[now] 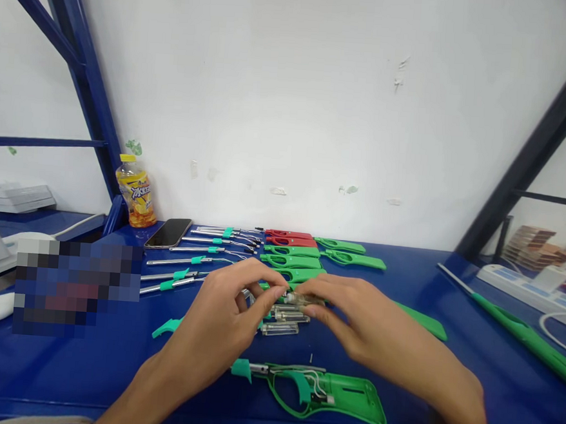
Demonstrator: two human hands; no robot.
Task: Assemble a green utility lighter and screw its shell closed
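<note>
A clear tube [306, 299] is held roughly level, below the frame's centre; its pale fitting [289, 298] points left. Its right end is partly hidden.

1. Looked bright and mostly even across the white wall [291, 96], darkening at the far upper right corner.
2. Fell apparently from overhead, lighting softly the backs of the left hand [218, 307] and right hand [358, 308].
3. Cast only weak, diffuse shadows on the blue surface [412, 376].
4. Glinted on the metal rods [190, 249] and clear tubes [279, 329].
5. Stretched at the sides, slanting the blue post [88, 95] and dark post [519, 161] outward.
6. Pixelated into coarse blocks within one left-hand patch [77, 288].
7. Softened slightly at the clear piece [302, 299] between the fingers [275, 292], blurring fine detail.
</note>
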